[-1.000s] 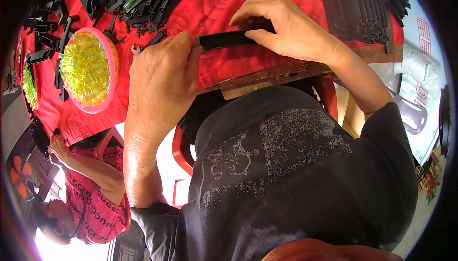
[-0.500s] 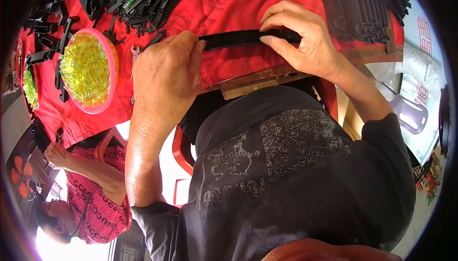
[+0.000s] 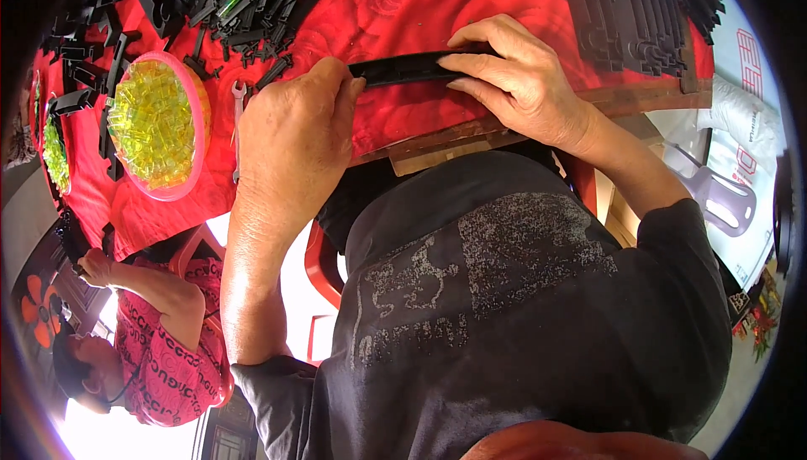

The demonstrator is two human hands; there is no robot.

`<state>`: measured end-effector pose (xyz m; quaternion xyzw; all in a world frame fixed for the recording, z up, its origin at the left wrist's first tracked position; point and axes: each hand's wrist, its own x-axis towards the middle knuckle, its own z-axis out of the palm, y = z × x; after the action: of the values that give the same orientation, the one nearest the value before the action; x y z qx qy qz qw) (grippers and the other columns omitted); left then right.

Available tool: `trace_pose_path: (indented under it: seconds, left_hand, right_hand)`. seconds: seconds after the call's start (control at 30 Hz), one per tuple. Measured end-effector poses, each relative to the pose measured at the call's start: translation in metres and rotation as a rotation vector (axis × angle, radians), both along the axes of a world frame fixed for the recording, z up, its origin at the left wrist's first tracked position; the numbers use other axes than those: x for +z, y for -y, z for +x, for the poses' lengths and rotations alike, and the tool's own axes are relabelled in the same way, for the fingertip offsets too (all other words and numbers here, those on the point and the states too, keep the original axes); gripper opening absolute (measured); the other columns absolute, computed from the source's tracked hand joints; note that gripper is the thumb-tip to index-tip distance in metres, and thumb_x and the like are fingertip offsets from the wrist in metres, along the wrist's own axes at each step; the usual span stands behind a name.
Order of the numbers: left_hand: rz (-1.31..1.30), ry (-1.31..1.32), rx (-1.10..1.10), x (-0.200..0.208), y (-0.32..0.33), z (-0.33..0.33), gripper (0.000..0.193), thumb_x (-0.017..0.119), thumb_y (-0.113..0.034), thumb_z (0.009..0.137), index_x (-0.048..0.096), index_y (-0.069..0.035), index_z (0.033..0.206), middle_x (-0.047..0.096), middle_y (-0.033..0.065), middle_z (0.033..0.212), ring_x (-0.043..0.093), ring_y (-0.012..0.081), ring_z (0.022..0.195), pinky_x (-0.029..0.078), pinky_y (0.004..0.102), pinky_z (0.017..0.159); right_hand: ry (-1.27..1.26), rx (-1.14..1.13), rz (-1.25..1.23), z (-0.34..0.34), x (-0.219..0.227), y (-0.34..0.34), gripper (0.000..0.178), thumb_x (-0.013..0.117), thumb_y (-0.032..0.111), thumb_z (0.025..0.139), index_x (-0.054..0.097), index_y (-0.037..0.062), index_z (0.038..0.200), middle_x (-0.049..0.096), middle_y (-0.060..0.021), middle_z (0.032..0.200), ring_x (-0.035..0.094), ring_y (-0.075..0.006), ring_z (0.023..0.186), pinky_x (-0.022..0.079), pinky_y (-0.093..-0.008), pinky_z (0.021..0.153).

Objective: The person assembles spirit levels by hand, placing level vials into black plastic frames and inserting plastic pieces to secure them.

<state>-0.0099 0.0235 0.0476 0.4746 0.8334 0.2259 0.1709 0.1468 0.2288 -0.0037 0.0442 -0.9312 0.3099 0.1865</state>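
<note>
Between my two hands a long, narrow black plastic strip is held level, just above the red tablecloth near the table's front edge. My left hand is closed round its left end, which the fingers hide. The right hand grips the strip toward its right end, thumb below and fingers over the top, covering that end. Just left of my left hand lies a metal wrench on the cloth.
A pink-rimmed bowl of yellow-green clear pieces stands at the left. Behind it is a heap of small black parts. Long black strips are stacked at the far right. Another person in a pink shirt sits at the left.
My right hand has slid a little leftward along the strip and changed its finger placement. The left hand keeps its hold. The other person's arm and head have shifted slightly.
</note>
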Motion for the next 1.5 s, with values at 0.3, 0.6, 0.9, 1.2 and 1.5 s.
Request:
trace_pose_path:
  seconds: [0.3, 0.6, 0.9, 1.2, 1.5]
  left_hand:
    - [-0.025, -0.001, -0.028, 0.003, -0.002, -0.001, 0.022, 0.065, -0.018, 0.092, 0.056, -0.003, 0.079, 0.058, 0.0206, 0.065, 0.062, 0.0418, 0.067, 0.046, 0.0507, 0.057]
    - [-0.082, -0.024, -0.043, 0.000, -0.006, -0.004, 0.024, 0.065, -0.020, 0.093, 0.058, -0.003, 0.078, 0.059, 0.0206, 0.063, 0.062, 0.0419, 0.065, 0.047, 0.0514, 0.058]
    - [-0.095, -0.038, -0.136, 0.000, -0.004, -0.013, 0.019, 0.063, -0.016, 0.095, 0.060, 0.000, 0.085, 0.054, 0.0236, 0.064, 0.059, 0.0438, 0.065, 0.042, 0.0499, 0.055]
    - [-0.132, -0.020, -0.194, 0.004, -0.012, -0.018, 0.016, 0.063, -0.014, 0.093, 0.062, 0.000, 0.085, 0.055, 0.0236, 0.065, 0.059, 0.0427, 0.065, 0.043, 0.0491, 0.056]
    - [-0.150, -0.013, -0.138, 0.004, -0.014, -0.012, 0.019, 0.064, -0.017, 0.090, 0.065, -0.002, 0.079, 0.062, 0.0204, 0.066, 0.064, 0.0413, 0.068, 0.050, 0.0511, 0.063]
  right_hand:
    - [-0.028, 0.005, 0.013, 0.000, -0.005, 0.000, 0.026, 0.082, 0.007, 0.070, 0.075, 0.0033, 0.095, 0.065, -0.0073, 0.093, 0.065, -0.0231, 0.083, 0.055, -0.0340, 0.072]
    - [0.061, 0.058, 0.144, -0.006, 0.000, -0.001, 0.029, 0.074, 0.009, 0.074, 0.076, 0.0102, 0.103, 0.060, -0.0043, 0.093, 0.062, -0.0215, 0.088, 0.055, -0.0343, 0.074]
    - [0.142, 0.136, 0.119, -0.010, 0.004, -0.006, 0.030, 0.070, 0.007, 0.080, 0.075, 0.0105, 0.109, 0.059, -0.0062, 0.098, 0.061, -0.0230, 0.091, 0.055, -0.0360, 0.078]
    - [0.151, 0.177, 0.100, -0.010, 0.002, -0.009, 0.030, 0.069, 0.009, 0.082, 0.074, 0.0111, 0.111, 0.058, -0.0073, 0.098, 0.060, -0.0238, 0.092, 0.054, -0.0361, 0.078]
    - [0.158, 0.187, 0.117, -0.011, 0.001, -0.009, 0.034, 0.068, 0.010, 0.081, 0.072, 0.0134, 0.114, 0.056, -0.0068, 0.101, 0.059, -0.0246, 0.094, 0.052, -0.0379, 0.080]
